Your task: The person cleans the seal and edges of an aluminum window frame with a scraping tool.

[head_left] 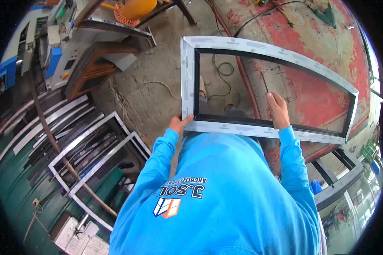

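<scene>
A window frame (pixel 234 43), wrapped in printed white protective film with a black inner edge, lies across a red patterned carpet in front of my body. At its near left corner my left hand (pixel 181 123) is closed on the frame, fingers over the film. My right hand (pixel 278 111) is inside the near rail, wrapped around a thin, dark, straight tool (pixel 264 81) that points up and away over the opening. Its handle is hidden in my fist, so I cannot tell its kind. Through the opening, my feet and the floor show.
Metal profiles (pixel 51 123) and bare frames (pixel 93 144) are stacked at left. A brown wooden piece (pixel 91 70) stands near the machine. A hose (pixel 225 74) loops on the concrete floor. A green power tool (pixel 325 17) lies on the carpet (pixel 302 25). More frames (pixel 342 182) lie at right.
</scene>
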### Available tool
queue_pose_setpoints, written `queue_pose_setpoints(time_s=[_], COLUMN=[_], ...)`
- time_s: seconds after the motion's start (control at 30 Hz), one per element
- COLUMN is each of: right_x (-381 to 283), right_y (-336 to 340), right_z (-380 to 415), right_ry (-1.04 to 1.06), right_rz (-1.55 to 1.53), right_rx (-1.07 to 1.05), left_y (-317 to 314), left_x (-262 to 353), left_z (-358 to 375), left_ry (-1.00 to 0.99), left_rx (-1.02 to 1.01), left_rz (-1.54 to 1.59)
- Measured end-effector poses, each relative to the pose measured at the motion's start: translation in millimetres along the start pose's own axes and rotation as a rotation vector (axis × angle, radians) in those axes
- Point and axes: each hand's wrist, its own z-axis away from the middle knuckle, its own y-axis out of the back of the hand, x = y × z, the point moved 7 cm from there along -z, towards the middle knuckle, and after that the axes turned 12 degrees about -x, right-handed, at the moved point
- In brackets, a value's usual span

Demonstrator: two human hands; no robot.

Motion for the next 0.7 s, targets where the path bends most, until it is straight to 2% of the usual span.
queue_pose_setpoints(time_s=[0.03,0.07,0.1,0.17,0.2,0.23,0.27,0.3,0.33,0.37,0.4,0.43,0.47,0.5,0.57,0.6,0.63,0.7], right_x=[-5.6,-2.6,5.6,-21.4,-45.4,-50.9,-57.6,-63.1,-66.5,-66.6,-68.5,-72.3,-67.8,-74.9,-69.8,-73.2,-73.5,-77.2], right_y=[3.0,14.3,25.3,57.1,68.3,88.0,110.3,129.8,150.2,171.8,188.1,202.8,219.7,231.9,245.6,247.6,253.5,257.2], right_z=[5.1,-4.2,-9.5,-4.9,9.0,6.5,3.8,2.3,-5.8,-18.8,-26.5,-33.2,-48.7,-54.0,-65.9,-67.8,-73.6,-91.0], right_ry=[-0.013,0.046,0.066,0.268,0.328,0.340,0.425,0.502,0.496,0.491,0.455,0.416,0.255,0.248,0.234,0.350,0.339,0.117], right_rz=[0.029,0.203,0.201,0.479,0.583,0.580,0.676,0.770,0.786,1.010,1.090,1.173,1.269,1.268,1.288,1.337,1.336,1.449], right_rx=[-0.001,-0.017,0.000,0.298,0.461,0.500,0.552,0.597,0.556,0.637,0.614,0.592,0.501,0.528,0.333,0.412,0.429,0.377], left_y=[-5.1,-11.0,-17.8,-18.7,-23.3,-27.2,-37.5,-48.5,-55.4,-60.9,-67.1,-75.5,-84.4,-96.0,-110.3,-118.9,-131.4,-120.2], left_x=[3.2,-0.3,-3.7,-22.7,-36.8,-55.8,-61.8,-52.7,-60.4,-77.2,-76.7,-68.9,-55.0,-42.4,-52.4,-63.4,-70.8,-80.0], left_z=[4.4,7.9,10.9,27.6,32.1,36.3,39.1,51.4,52.8,50.6,47.5,47.4,47.6,45.6,17.2,6.6,-0.9,-17.7], left_ry=[-0.016,-0.055,-0.094,-0.076,-0.060,-0.035,-0.090,-0.046,-0.046,0.006,-0.143,-0.153,-0.120,-0.081,-0.039,-0.001,0.001,-0.127], left_rx=[-0.001,0.035,0.061,0.264,0.288,0.305,0.077,0.023,-0.102,-0.134,-0.379,-0.513,-0.529,-0.548,-0.528,-0.482,-0.499,-0.202], left_rz=[-0.011,0.414,0.841,1.253,1.339,1.419,1.447,1.396,1.295,1.242,1.098,1.016,1.027,1.037,1.035,1.046,1.036,1.121])
